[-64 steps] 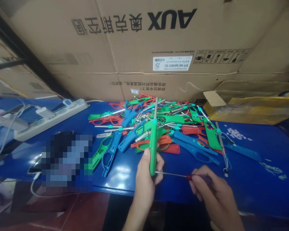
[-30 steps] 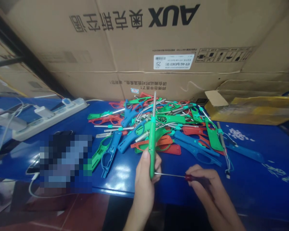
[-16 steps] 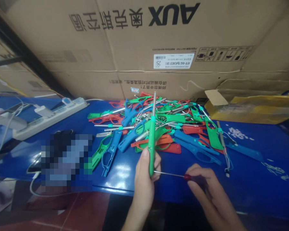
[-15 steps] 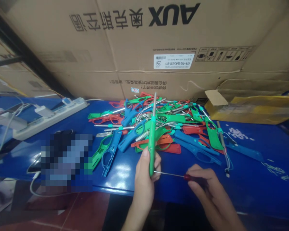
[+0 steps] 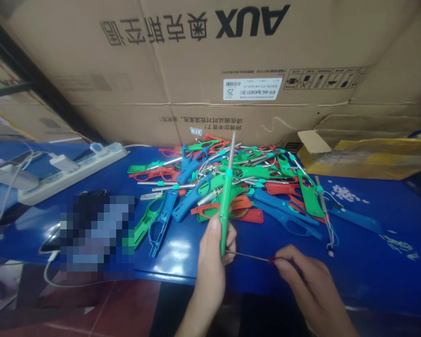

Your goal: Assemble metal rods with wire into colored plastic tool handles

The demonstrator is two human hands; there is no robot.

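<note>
My left hand (image 5: 213, 255) grips the lower part of a green plastic lighter body (image 5: 225, 210) with a metal tube at its top, held upright over the blue table's front edge. My right hand (image 5: 303, 276) is closed on a thin screwdriver (image 5: 247, 256) with a dark red handle. Its metal shaft points left and its tip touches the bottom end of the green piece. Behind my hands lies a heap of several green, blue and red lighter bodies (image 5: 231, 182).
A large AUX cardboard box (image 5: 210, 65) stands along the back of the blue table (image 5: 365, 262). A white power strip (image 5: 73, 171) with cables lies at the left. An open carton with a yellow bag (image 5: 368, 154) sits at the right. Small white bits (image 5: 344, 193) lie scattered there.
The green piece has tilted slightly, its metal tip leaning to the right. My right hand with the screwdriver has shifted a little lower. The heap has not moved.
</note>
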